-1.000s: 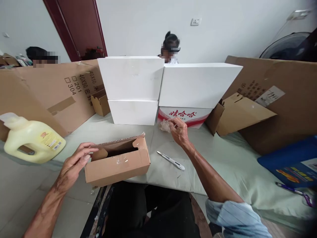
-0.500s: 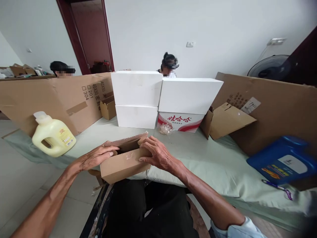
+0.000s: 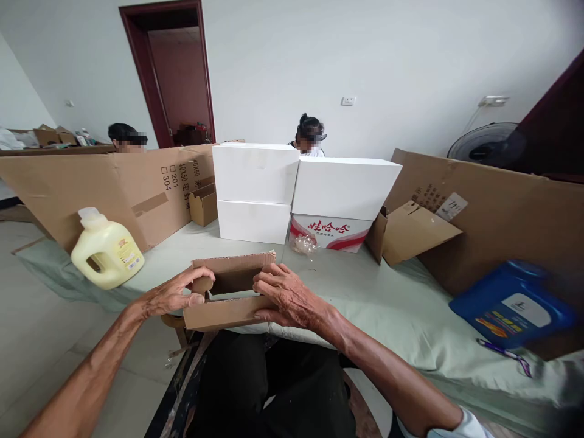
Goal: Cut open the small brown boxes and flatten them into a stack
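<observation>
A small open cardboard box (image 3: 219, 313) rests at the near edge of the cloth-covered table (image 3: 401, 304), its top flaps up. My left hand (image 3: 173, 293) grips the box's left end, thumb over the side flap. My right hand (image 3: 285, 295) is wrapped over the box's right end, fingers curled on the front flap. A crumpled bit of clear plastic (image 3: 305, 244) lies farther back on the cloth, in front of a red-and-white printed carton (image 3: 331, 231).
White boxes (image 3: 255, 173) are stacked at the back. A pale yellow jug (image 3: 107, 250) stands at the left. A blue container (image 3: 513, 301) and a purple pen (image 3: 504, 354) lie at the right. Large cardboard sheets (image 3: 502, 213) wall the table. Two people sit behind them.
My right hand let go of the plastic wad and came back onto the box's right end. Both hands now hold the box, which has turned squarer to me. The view has tilted upward.
</observation>
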`<state>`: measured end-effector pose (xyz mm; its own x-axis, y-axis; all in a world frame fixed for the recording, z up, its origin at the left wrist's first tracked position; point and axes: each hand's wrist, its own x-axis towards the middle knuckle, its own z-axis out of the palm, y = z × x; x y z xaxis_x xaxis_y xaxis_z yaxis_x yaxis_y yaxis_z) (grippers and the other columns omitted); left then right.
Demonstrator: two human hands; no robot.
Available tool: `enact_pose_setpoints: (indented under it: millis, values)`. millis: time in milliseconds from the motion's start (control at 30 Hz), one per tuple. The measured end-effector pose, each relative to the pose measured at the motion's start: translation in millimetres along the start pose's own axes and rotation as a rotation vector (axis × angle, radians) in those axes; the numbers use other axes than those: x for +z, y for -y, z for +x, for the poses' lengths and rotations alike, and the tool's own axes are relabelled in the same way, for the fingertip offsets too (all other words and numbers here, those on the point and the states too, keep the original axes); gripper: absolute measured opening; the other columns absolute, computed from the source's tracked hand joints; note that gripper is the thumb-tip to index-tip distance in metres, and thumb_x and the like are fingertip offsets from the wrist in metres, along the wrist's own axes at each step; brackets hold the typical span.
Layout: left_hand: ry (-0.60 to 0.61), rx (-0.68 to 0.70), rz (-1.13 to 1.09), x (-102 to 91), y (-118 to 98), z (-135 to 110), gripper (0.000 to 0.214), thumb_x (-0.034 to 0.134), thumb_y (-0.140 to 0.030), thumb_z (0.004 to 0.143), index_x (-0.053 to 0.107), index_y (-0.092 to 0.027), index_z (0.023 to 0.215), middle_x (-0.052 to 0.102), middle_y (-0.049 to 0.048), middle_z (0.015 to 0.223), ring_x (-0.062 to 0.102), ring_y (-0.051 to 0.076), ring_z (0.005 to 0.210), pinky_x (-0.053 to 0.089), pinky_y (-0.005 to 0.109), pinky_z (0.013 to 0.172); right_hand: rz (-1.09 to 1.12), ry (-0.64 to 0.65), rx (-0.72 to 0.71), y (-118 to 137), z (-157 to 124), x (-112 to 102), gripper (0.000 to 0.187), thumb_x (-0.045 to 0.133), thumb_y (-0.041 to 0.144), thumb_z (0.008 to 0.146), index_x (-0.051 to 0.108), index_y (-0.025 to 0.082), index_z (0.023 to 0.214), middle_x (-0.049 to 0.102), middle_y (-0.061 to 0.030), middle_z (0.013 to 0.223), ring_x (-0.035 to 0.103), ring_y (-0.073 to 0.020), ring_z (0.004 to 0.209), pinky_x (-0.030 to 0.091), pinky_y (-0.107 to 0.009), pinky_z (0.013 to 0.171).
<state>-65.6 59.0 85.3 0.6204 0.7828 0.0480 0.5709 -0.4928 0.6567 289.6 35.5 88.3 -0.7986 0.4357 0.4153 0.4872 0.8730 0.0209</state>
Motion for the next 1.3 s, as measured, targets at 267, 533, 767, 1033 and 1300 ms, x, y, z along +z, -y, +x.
enact_pose_setpoints:
  millis: [267, 533, 767, 1033, 1300]
  values:
    - [0.036, 0.068, -0.175, -7.0, 36, -4, 0.1, 0.072, -0.096, 0.07, 0.053, -0.027, 0.14, 0.057, 0.0091, 0.137, 0.061, 0.033, 0.123, 0.054, 0.041, 0.107, 0.009, -0.064, 0.045, -27, -11, -4, 0.058, 0.057, 0.075, 0.104, 0.07, 0.019, 0.114, 0.072, -0.0131, 0.11, 0.054, -0.0266, 0.095, 0.044, -0.04, 0.083]
    - [0.081, 0.052, -0.176, -8.1, 35, 2, 0.112, 0.077, -0.099, 0.061, 0.052, -0.027, 0.144, 0.056, 0.0106, 0.143, 0.059, 0.035, 0.131, 0.05, 0.046, 0.117, -0.034, 0.037, -0.036, -21, -1, -1, 0.056, 0.075, 0.054, 0.102, 0.066, 0.022, 0.146, 0.059, -0.0172, 0.16, 0.055, -0.034, 0.135, 0.047, -0.048, 0.105]
    - [0.087, 0.032, -0.184, -9.6, 36, 2, 0.115, 0.082, -0.096, 0.058, 0.052, -0.028, 0.146, 0.055, 0.0105, 0.148, 0.056, 0.038, 0.137, 0.046, 0.048, 0.121, 0.122, -0.051, -0.001, -22, -2, -3, 0.071, 0.068, 0.07, 0.101, 0.061, 0.019, 0.149, 0.058, -0.0223, 0.157, 0.055, -0.0355, 0.141, 0.049, -0.052, 0.11]
    - [0.077, -0.009, -0.184, -9.7, 44, -2, 0.117, 0.081, -0.097, 0.057, 0.053, -0.03, 0.149, 0.054, 0.0096, 0.151, 0.056, 0.039, 0.138, 0.045, 0.049, 0.123, 0.655, -0.4, 0.391, -16, -23, 7, 0.06, 0.06, 0.076, 0.103, 0.066, 0.029, 0.141, 0.064, -0.0112, 0.134, 0.064, -0.0271, 0.114, 0.057, -0.043, 0.091]
    - [-0.213, 0.046, 0.155, -24.6, -3, -9, 0.085, 0.081, -0.08, 0.079, 0.065, -0.035, 0.149, 0.042, 0.0101, 0.171, 0.045, 0.043, 0.156, 0.049, 0.054, 0.122, 0.824, -0.394, 0.691, -4, -13, 30, 0.047, 0.082, 0.056, 0.09, 0.07, 0.026, 0.124, 0.066, -0.0061, 0.123, 0.064, -0.0212, 0.101, 0.054, -0.035, 0.083]
